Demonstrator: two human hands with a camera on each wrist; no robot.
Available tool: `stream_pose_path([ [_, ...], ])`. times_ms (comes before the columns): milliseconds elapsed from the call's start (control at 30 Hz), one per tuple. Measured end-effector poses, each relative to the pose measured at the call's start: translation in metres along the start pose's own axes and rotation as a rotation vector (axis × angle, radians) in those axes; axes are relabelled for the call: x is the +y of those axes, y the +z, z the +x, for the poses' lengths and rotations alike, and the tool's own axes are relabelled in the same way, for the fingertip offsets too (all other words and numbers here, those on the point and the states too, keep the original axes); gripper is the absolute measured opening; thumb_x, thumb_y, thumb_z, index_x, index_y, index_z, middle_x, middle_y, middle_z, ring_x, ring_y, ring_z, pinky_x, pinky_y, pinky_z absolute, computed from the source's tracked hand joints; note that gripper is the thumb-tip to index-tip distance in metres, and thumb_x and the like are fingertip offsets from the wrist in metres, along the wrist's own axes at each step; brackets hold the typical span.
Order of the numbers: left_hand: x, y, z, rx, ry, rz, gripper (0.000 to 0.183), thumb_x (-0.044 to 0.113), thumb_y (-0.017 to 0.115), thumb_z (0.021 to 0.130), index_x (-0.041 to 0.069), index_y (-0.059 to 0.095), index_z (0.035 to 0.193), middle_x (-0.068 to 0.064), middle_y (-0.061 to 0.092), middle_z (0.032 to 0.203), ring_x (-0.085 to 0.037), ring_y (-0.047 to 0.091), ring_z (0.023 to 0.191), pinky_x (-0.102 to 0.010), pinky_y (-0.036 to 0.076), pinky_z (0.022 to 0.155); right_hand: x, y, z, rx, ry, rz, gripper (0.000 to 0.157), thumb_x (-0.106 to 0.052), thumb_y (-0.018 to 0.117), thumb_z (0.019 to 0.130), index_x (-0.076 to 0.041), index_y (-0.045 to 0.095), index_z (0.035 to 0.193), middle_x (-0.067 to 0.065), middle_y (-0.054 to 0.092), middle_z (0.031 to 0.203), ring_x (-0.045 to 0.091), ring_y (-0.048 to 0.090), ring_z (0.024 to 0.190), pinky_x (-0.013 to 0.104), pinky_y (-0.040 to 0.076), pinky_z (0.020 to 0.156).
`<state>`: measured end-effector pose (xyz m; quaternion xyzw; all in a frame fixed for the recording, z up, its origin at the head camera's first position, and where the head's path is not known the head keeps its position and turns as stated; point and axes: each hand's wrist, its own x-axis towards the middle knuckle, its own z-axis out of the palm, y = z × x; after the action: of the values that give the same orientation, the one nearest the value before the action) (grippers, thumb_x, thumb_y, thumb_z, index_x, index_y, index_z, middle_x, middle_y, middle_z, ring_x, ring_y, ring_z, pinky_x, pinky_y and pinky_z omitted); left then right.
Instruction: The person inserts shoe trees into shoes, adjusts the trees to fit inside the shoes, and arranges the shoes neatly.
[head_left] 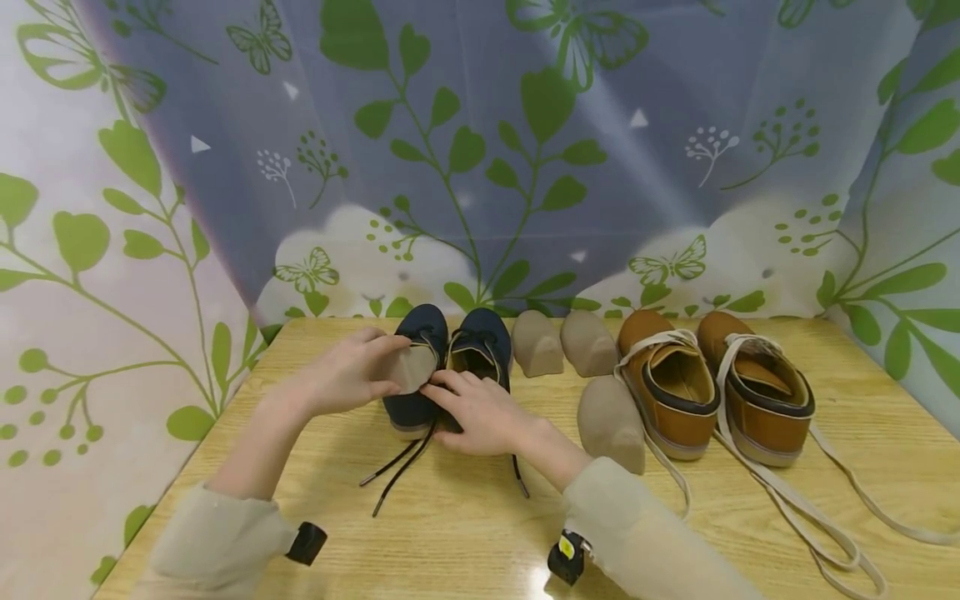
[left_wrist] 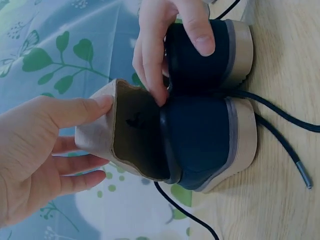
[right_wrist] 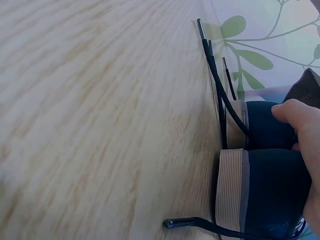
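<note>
Two navy shoes stand side by side with untied dark laces trailing: the left shoe (head_left: 408, 412) and the right shoe (head_left: 487, 323). My left hand (head_left: 337, 379) pinches a hollow beige shoe insert (left_wrist: 95, 125), thumb on one side and fingers on the other. That insert is at the left shoe's opening, its open end facing back in the left wrist view. My right hand (head_left: 480, 414) lies over the pair, its fingertips at the left shoe's collar and its thumb near the heels. In the left wrist view its fingers (left_wrist: 152, 60) look fairly straight.
Right of the navy pair are three more beige inserts, two at the back (head_left: 536, 343) (head_left: 588, 343) and one nearer (head_left: 609, 421). Beyond them stand two brown shoes (head_left: 678, 400) (head_left: 768, 417) with long cream laces across the wooden table (head_left: 450, 550). A leaf-patterned curtain (head_left: 465, 208) hangs behind.
</note>
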<state>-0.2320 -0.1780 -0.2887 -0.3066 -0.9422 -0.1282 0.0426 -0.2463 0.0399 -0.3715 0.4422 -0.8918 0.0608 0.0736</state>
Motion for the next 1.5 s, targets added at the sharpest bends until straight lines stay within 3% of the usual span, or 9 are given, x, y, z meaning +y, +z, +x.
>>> stream_pose_path([
  [700,0.004,0.002,0.003,0.012,0.027,0.107,0.065,0.017,0.074,0.080,-0.002,0.046,0.135,-0.019,0.045,0.114,-0.029,0.048,0.095,-0.039,0.044,0.076,0.000,0.000,0.001,-0.022,-0.004,-0.020,0.064,-0.043,0.057,0.089,-0.015,0.037,0.143,0.007,0.033,0.143,0.024,0.043,0.121,0.041,0.044,0.088],
  [1133,0.000,0.009,0.008,0.041,0.097,0.191,0.063,0.014,0.075,0.079,-0.005,0.047,0.132,-0.019,0.048,0.110,-0.029,0.050,0.092,-0.039,0.044,0.076,0.000,0.000,0.000,-0.024,0.011,-0.026,0.063,-0.044,0.055,0.090,-0.015,0.037,0.143,0.007,0.035,0.141,0.023,0.044,0.120,0.040,0.044,0.088],
  [1500,0.000,0.014,0.009,0.028,0.050,0.215,0.063,0.015,0.074,0.080,-0.003,0.046,0.134,-0.020,0.047,0.116,-0.032,0.050,0.099,-0.042,0.045,0.080,-0.001,0.001,0.001,-0.051,0.026,-0.034,0.065,-0.045,0.055,0.090,-0.015,0.035,0.144,0.006,0.035,0.141,0.021,0.042,0.122,0.039,0.042,0.091],
])
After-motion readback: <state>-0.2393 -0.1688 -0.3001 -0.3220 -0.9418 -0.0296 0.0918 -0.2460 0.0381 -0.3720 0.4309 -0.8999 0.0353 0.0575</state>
